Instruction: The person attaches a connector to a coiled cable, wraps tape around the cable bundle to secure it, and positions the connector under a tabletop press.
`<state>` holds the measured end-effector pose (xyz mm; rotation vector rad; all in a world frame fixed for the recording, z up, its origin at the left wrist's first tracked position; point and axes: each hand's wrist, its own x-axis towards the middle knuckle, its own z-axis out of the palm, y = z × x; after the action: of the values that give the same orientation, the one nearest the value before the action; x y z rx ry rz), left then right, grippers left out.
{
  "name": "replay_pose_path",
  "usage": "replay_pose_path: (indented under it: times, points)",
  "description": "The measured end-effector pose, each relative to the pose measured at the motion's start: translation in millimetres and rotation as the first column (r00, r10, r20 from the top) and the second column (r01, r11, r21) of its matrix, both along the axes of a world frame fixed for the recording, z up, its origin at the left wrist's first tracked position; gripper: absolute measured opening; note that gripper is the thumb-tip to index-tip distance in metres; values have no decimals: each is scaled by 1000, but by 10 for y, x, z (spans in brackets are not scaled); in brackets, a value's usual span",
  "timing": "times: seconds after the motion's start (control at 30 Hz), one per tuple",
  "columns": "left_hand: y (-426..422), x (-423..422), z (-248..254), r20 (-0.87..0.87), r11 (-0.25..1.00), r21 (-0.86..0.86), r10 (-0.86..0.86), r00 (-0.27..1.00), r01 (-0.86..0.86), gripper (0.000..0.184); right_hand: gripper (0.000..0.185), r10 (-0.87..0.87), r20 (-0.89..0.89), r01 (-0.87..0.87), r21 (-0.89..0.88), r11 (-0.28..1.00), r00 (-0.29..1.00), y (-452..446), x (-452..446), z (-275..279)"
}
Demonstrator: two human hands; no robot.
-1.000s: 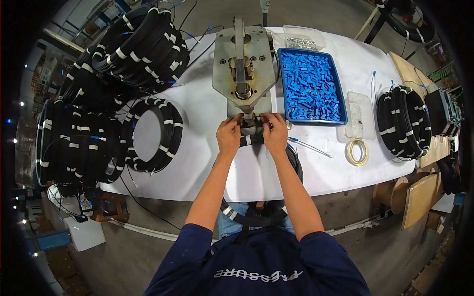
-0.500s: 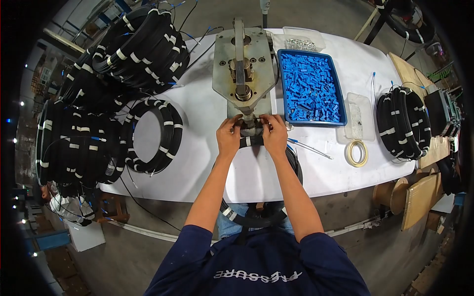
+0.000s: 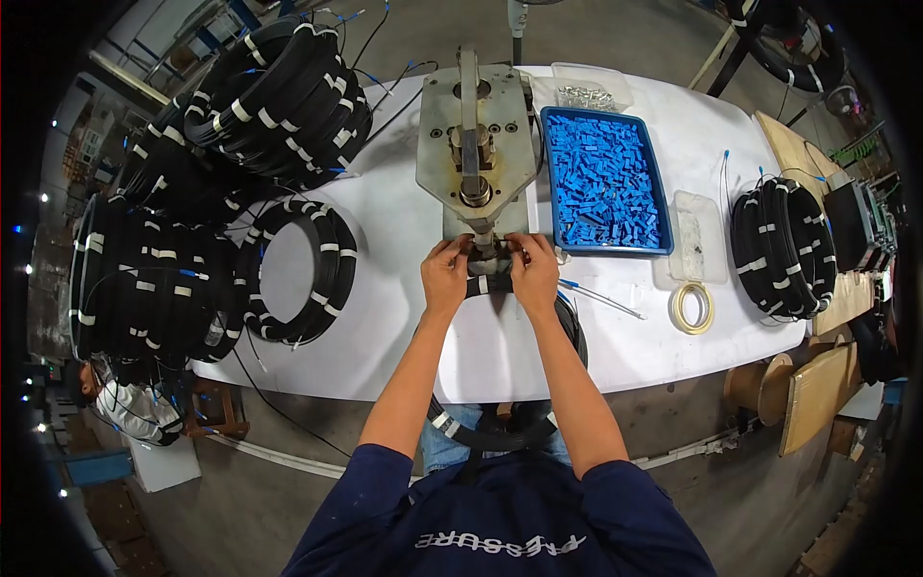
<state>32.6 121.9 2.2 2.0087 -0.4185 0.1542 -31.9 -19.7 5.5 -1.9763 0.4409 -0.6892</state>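
Both hands are at the lower head of a metal bench press (image 3: 440,163). On its left side, my left hand (image 3: 444,277) is closed, fingertips pinched beside the die. My right hand (image 3: 534,275) mirrors it on the other side, also pinched. Whatever lies between the fingertips is too small and too covered to make out. Under the hands, a coil of black cable (image 3: 492,439) with white tape bands hangs over the table's front edge against the lap. White-sleeved cable ends with blue tips (image 3: 601,298) lie to the right of my right hand.
A blue tray (image 3: 663,252) of small blue connector parts stands right of the press. Beyond it are a clear box of metal pieces (image 3: 585,98), a tape roll (image 3: 692,308) and a cable coil (image 3: 784,248). Taped coils (image 3: 279,106) pile up at left. A person (image 3: 135,409) is at far left.
The view has shifted slightly, so the table and press appear a little lower. Both hands keep the same pinched pose at the press.
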Motion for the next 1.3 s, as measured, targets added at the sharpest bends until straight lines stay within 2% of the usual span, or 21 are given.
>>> replay_pose_path:
  times: [0.1,0.47,0.57,0.7,0.9,0.97,1.17,1.3]
  points:
    - [-3,-14,11,-40,1000,-29,0,999,-1,26,21,2,-1,-2,-6,1000,1000,0,0,-5]
    - [-14,-10,18,-30,999,48,26,999,-25,28,20,-5,15,6,-24,1000,1000,4,0,-4]
    - [-17,-2,-27,2,1000,-24,14,1000,-14,28,21,-3,-6,2,-15,1000,1000,3,4,13]
    - [-5,10,-60,-21,1000,10,19,1000,-19,28,21,-7,-3,7,-13,1000,1000,6,-1,-13]
    - [1,17,-82,26,1000,-24,5,1000,-4,28,21,-6,2,6,-12,1000,1000,2,4,-6]
    - [3,11,-33,-53,997,72,20,998,-16,29,21,-6,-4,6,-11,1000,1000,0,0,-1]
    - [4,33,-136,-1,1000,-1,18,1000,-18,26,22,-1,10,1,-9,1000,1000,-5,7,-27]
    - [-7,12,-62,1,999,33,22,1000,-22,25,22,-2,31,3,-45,999,1000,-7,8,-47]
